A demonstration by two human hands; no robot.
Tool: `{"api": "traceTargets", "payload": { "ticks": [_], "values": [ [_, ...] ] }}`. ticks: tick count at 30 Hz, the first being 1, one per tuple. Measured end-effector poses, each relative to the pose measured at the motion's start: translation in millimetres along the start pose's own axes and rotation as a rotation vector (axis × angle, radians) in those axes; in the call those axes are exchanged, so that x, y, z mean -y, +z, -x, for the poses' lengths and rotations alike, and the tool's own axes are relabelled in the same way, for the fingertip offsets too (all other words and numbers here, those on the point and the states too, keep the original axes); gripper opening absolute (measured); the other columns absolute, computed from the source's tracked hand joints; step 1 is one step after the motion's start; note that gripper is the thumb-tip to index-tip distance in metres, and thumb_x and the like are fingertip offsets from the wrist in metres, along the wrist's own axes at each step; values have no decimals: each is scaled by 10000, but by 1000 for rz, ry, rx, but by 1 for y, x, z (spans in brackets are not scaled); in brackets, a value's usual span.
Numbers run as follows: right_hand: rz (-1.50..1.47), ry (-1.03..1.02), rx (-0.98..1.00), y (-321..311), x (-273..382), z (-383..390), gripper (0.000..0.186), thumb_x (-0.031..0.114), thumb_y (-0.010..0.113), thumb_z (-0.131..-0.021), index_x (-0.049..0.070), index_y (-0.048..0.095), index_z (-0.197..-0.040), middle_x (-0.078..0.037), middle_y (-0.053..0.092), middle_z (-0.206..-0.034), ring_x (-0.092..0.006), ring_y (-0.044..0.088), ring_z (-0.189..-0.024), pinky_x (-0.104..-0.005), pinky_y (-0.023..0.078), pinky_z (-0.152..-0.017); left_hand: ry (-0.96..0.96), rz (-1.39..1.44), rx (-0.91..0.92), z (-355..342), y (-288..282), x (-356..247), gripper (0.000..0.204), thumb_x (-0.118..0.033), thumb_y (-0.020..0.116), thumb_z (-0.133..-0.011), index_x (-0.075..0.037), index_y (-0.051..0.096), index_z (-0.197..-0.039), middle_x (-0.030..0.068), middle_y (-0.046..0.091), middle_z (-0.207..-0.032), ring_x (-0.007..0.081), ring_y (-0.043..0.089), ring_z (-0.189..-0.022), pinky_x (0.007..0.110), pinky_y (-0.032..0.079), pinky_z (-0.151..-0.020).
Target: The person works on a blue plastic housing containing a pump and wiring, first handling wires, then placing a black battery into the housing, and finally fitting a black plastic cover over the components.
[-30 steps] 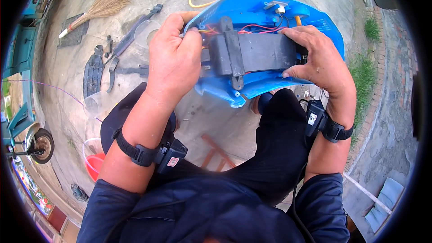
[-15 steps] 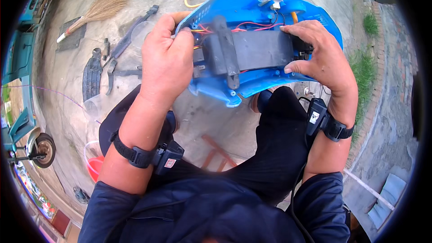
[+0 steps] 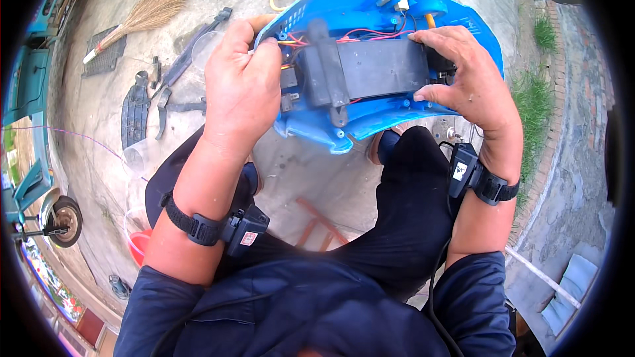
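A blue plastic shell [image 3: 357,0] is held up with its hollow side facing me. Inside it sits a black rectangular box [image 3: 383,68], crossed near its left end by a black strap-like bar [image 3: 329,73]. Red and yellow wires [image 3: 370,35] run along the box's far side. My left hand [image 3: 243,79] is closed on the shell's left edge, its thumb on the inside. My right hand [image 3: 466,76] spans the box's right end, thumb at the near corner and fingertips at the far one. A white connector [image 3: 401,5] sits at the shell's far wall.
On the concrete ground to the left lie a straw broom [image 3: 155,6], a curved black plastic part [image 3: 135,109] and a long dark strip [image 3: 192,49]. A red bucket [image 3: 140,241] stands by my left leg. Grass [image 3: 532,102] grows along the brick edging to the right.
The shell, with the box inside, has shifted slightly left and away from me and tilted a little. Both hands moved with it and keep their places on it.
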State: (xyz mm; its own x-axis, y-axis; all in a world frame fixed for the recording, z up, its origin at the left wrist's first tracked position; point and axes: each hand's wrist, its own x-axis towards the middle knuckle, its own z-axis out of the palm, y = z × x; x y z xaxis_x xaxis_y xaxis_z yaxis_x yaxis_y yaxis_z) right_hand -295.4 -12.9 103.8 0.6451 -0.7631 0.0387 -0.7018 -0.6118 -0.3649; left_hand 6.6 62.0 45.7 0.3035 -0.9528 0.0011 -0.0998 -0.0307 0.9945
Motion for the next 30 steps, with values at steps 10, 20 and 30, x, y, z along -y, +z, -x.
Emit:
{"api": "traceTargets", "payload": {
  "ticks": [10,20,30],
  "values": [
    [30,3,6,0,5,-3,779,130,956,-565,123,708,-1303,-124,711,-1186,-346,619,-1185,-441,528,-1019,-18,33,20,0,1,-1,275,-33,532,-954,27,709,-1157,66,734,-956,104,639,-854,271,524,-777],
    [60,-5,-2,3,9,-6,785,127,952,-546,107,707,-1292,-126,721,-1185,-352,620,-1185,-450,512,-1044,-56,89,28,0,1,-5,275,-36,524,-969,32,703,-1166,56,737,-988,96,636,-874,263,521,-788],
    [71,-29,24,-2,16,-12,731,147,930,-556,49,733,-1253,-141,743,-1195,-361,641,-1140,-443,530,-1035,-61,89,28,0,1,-7,285,-30,517,-964,34,698,-1174,70,746,-1000,104,658,-893,271,540,-816]
  ]
}}
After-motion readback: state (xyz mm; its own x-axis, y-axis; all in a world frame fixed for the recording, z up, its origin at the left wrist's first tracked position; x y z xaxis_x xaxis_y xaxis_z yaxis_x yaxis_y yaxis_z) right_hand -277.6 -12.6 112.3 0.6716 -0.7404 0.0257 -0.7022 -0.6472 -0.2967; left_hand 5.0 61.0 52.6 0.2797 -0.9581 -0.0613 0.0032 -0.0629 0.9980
